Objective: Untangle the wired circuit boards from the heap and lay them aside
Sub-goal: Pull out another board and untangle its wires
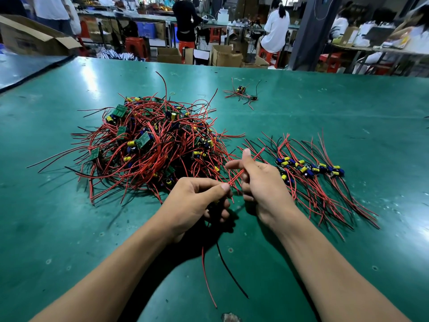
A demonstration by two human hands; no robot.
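A red wire point(256, 155) is pinched between the thumb and first finger of the left hand point(197, 201), and the other fingers are curled under. The same wire is held by the right hand point(262, 184) too, with its fingers curled round it and the wire's end poking up past the thumb. A red tail point(205, 270) and a black tail point(228, 273) hang from under the left hand onto the green table point(348, 101). The board they belong to cannot be seen — it may be hidden in the left palm.

The big heap point(151, 145) lies just behind the hands, and some of its wires reach close to the one being held. So the wire is best drawn out slowly and straight, and stopped if the heap is seen to move. A snag should be lifted off, not tugged. Once free, the piece should be laid in the neat row point(311, 170) at the right — boards lined up, wires pointing the same way.
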